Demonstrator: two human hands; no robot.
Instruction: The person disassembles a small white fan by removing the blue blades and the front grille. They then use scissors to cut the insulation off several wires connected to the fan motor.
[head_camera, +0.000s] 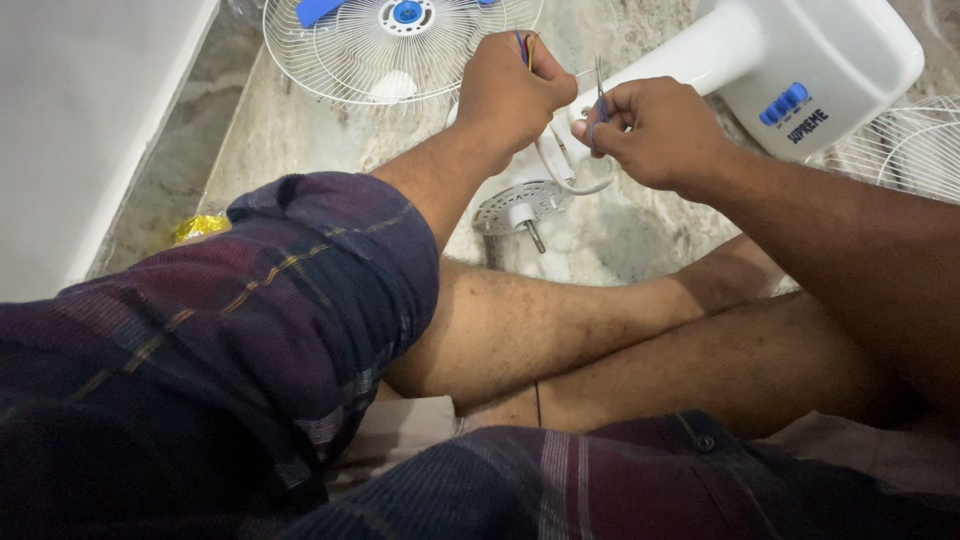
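The left hand (510, 90) is clenched on thin, limp coloured wires (524, 45) needing a firm pinch near their ends, while the right hand (655, 130) grips small blue-handled metal scissors (599, 100).

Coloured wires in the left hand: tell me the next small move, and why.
Probably bring the small tool in the right hand onto the coloured wires. The left hand pinches them upright, and the tool's tip sits just beside them, not yet touching.

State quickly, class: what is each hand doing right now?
Left hand: closed on a bunch of coloured wires.
Right hand: closed on a small blue-handled tool, likely scissors, at the wires.
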